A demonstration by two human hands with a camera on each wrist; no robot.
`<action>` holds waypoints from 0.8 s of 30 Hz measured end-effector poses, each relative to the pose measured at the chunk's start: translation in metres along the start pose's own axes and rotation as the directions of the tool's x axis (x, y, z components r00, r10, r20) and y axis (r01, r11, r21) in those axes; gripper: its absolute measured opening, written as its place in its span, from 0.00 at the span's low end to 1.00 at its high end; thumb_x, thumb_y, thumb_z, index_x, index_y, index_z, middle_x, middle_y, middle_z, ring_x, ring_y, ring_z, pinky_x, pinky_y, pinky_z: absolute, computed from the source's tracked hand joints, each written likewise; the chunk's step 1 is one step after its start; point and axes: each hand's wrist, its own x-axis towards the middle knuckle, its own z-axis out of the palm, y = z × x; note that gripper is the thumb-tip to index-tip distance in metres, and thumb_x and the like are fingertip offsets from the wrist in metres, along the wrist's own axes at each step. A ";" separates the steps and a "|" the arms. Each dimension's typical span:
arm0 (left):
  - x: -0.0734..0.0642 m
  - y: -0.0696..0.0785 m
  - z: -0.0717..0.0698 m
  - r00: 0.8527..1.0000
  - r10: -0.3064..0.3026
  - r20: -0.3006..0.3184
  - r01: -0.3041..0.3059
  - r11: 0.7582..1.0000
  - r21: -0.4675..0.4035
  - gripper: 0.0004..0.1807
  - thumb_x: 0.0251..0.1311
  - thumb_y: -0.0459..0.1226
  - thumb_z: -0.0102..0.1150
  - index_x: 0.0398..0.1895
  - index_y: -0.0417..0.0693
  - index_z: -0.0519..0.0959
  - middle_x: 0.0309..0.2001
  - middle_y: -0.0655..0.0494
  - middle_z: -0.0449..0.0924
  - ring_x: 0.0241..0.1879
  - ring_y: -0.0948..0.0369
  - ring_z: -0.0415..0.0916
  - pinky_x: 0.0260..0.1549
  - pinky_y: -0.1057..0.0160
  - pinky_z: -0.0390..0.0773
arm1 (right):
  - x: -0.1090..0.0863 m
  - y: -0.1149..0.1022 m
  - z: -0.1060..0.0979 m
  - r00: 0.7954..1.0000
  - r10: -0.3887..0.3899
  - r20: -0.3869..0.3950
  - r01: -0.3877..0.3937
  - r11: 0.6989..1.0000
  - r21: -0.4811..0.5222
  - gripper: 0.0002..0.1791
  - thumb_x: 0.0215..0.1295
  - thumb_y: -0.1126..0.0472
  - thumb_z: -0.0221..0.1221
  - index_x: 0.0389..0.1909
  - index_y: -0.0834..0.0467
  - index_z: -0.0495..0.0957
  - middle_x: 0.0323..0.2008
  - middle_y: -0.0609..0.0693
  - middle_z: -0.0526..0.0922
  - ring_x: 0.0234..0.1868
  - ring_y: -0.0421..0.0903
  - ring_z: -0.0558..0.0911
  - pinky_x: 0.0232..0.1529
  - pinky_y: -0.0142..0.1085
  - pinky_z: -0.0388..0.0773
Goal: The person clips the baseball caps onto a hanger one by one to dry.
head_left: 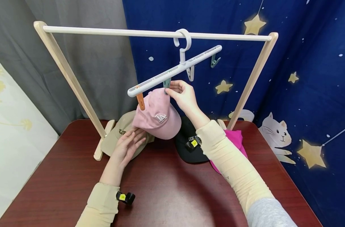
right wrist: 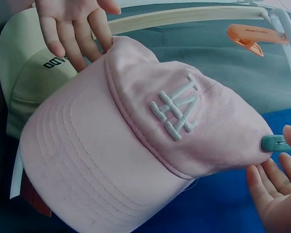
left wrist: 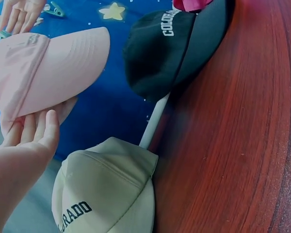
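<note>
A pink cap (head_left: 158, 113) with a white embroidered logo hangs tilted under the white hanger (head_left: 178, 69), its brim pointing down and right. At the top of its crown, the right hand (head_left: 182, 94) pinches a teal clip (right wrist: 275, 143) with thumb and fingers; the fingertips are right at the cap's edge. The left hand (head_left: 128, 146) is below the cap, its loosely extended fingers (left wrist: 46, 128) touching the lower edge, with part of them hidden behind it. An orange clip (right wrist: 252, 34) overlaps the cap in the head view but stands apart from it in the right wrist view.
The hanger hooks over a white rod (head_left: 104, 31) on a wooden frame. A grey clip (head_left: 190, 73) and a green clip (head_left: 214, 61) hang farther right. Beige (left wrist: 102, 184), black (left wrist: 160, 53) and magenta (head_left: 235, 138) caps lie on the red-brown table (head_left: 161, 189).
</note>
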 end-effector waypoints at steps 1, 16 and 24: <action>0.000 0.000 0.000 1.000 -0.004 0.005 0.004 1.000 0.005 0.33 0.75 0.34 0.38 0.71 0.27 0.36 0.69 0.37 0.54 0.69 0.48 0.52 0.60 0.55 0.66 | 0.000 0.001 0.000 1.000 -0.007 -0.002 0.007 1.000 -0.005 0.16 0.59 0.68 0.65 0.48 0.70 0.77 0.43 0.61 0.83 0.44 0.49 0.83 0.46 0.33 0.77; -0.004 0.000 -0.003 0.998 -0.042 -0.037 0.043 0.999 0.020 0.31 0.75 0.35 0.36 0.72 0.29 0.40 0.72 0.33 0.44 0.70 0.44 0.48 0.59 0.55 0.66 | -0.009 0.012 -0.009 0.999 -0.036 -0.004 0.036 0.998 -0.043 0.16 0.59 0.69 0.64 0.47 0.72 0.77 0.45 0.62 0.82 0.45 0.51 0.82 0.48 0.34 0.76; -0.006 -0.004 -0.004 0.998 -0.034 -0.060 0.032 0.999 -0.036 0.27 0.75 0.33 0.39 0.70 0.30 0.47 0.64 0.43 0.67 0.67 0.46 0.57 0.60 0.52 0.65 | -0.015 0.019 -0.016 0.999 -0.023 -0.026 0.022 1.000 -0.014 0.14 0.59 0.72 0.63 0.46 0.72 0.77 0.43 0.64 0.82 0.44 0.50 0.82 0.44 0.33 0.78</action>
